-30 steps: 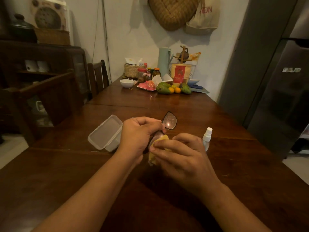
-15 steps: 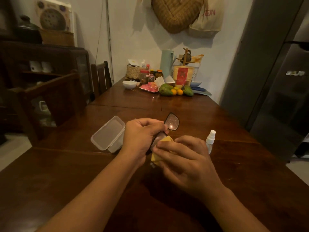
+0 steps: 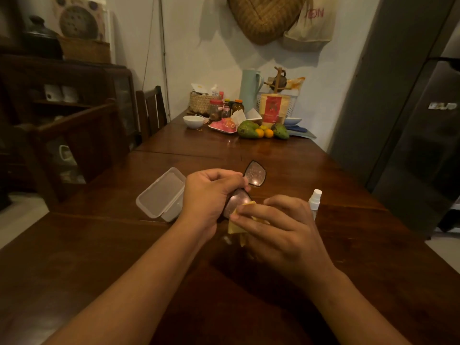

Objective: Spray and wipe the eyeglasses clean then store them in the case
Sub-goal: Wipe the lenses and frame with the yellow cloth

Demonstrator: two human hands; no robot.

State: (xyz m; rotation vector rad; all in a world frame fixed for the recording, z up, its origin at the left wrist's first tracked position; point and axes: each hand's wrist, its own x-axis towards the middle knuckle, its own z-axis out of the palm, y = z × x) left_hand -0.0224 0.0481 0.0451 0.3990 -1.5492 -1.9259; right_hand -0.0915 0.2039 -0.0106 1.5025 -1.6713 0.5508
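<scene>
Your left hand (image 3: 211,192) is curled round the middle of the eyeglasses (image 3: 255,173) and grips them above the wooden table (image 3: 99,257). One dark-rimmed lens stands out on the far side of your knuckles. The other lens lies on the near side, turned toward your right hand (image 3: 278,232). Your right hand pinches a yellow cloth (image 3: 235,226) between thumb and fingers and presses it against the edge of the nearer lens; part of the cloth hangs below your palm.

The clear plastic case (image 3: 161,195) rests on the table just left of your left hand, apart from the glasses. The spray bottle (image 3: 315,199) stands upright with its white nozzle up, just right of your right hand and partly hidden behind its fingers.

At the far end of the table, near the wall, are a white bowl (image 3: 193,121), green and orange fruit (image 3: 249,129), jars (image 3: 216,109) and a pale green jug (image 3: 250,87). A dark refrigerator (image 3: 423,145) stands at the right.
</scene>
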